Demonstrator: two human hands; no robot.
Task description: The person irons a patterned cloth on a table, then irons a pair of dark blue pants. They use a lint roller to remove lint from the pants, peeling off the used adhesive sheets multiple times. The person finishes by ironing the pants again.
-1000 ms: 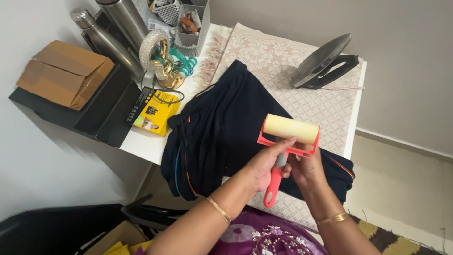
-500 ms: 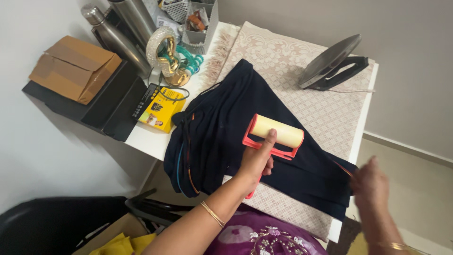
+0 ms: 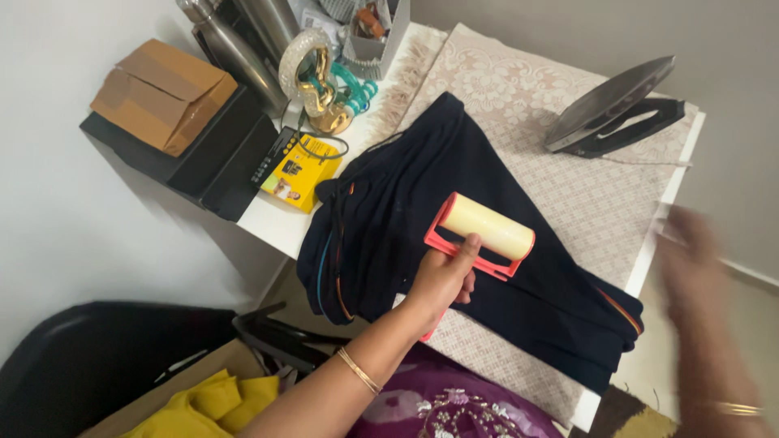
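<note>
The left hand [image 3: 442, 280] is closed around the coral-pink handle of a lint roller [image 3: 484, 233], thumb up against the frame, with the pale yellow roll resting on the dark navy garment [image 3: 454, 243] spread across the table. A second ago both hands were on the roller, the right one at its far end; half a second ago that hand had pulled off to the side, and now the right hand [image 3: 699, 268] is a blur out past the table's right edge, lifted clear of everything, so whether its fingers are spread or curled cannot be told. The roller has therefore passed to a one-handed hold and sits lower on the cloth, ready to be run over it. The garment lies folded on a pink lace-patterned cloth [image 3: 584, 186] covering a white table [image 3: 280, 227]. A black iron [image 3: 613, 113] stands tilted at the far corner. Along the left side are a yellow box [image 3: 299, 172], a gold ornament [image 3: 316, 85], steel flasks [image 3: 243, 49] and a cardboard box [image 3: 162, 93] on a black case, against plain grey walls.
</note>
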